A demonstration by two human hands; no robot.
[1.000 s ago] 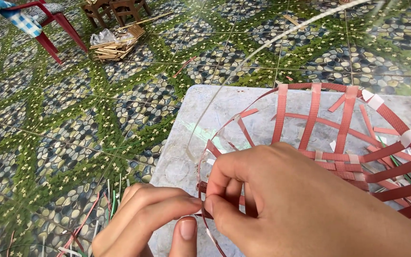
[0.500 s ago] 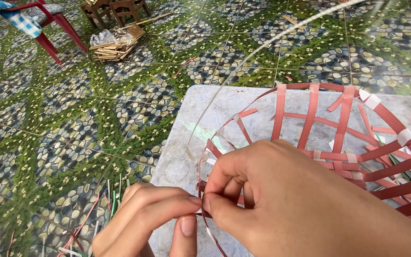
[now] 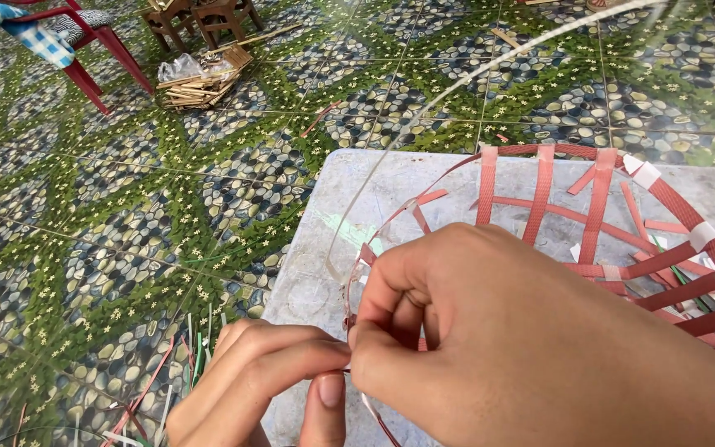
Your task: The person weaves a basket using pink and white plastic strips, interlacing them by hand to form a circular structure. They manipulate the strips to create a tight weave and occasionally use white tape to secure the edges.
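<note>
A half-woven basket (image 3: 589, 223) of red plastic strips, with a few white ones crossing at its right side, is laid on its side on a grey stone slab (image 3: 349, 199), so that its open rim is turned toward the wearer and the edge can be worked at close range. The right hand (image 3: 498, 331) is brought over the near rim, its thumb and forefinger pressed together on a thin strand at the rim's lowest point; the pinch appears meant to keep the strand taut against the red frame. The left hand (image 3: 258, 381) is raised from below, its forefinger and thumb closed on the same spot, fingertips touching those of the right hand, seemingly so the strand can be passed or steadied between them. A long pale strip (image 3: 424, 116) is left arching freely upward from the rim, out of the way of the fingers. Loose red, green and white offcuts (image 3: 184, 364) are scattered on the patterned tile floor (image 3: 84, 232) just beside the slab. A red chair (image 3: 84, 50) and a bundle of sticks (image 3: 200, 79) are seen well apart, near the top left.
</note>
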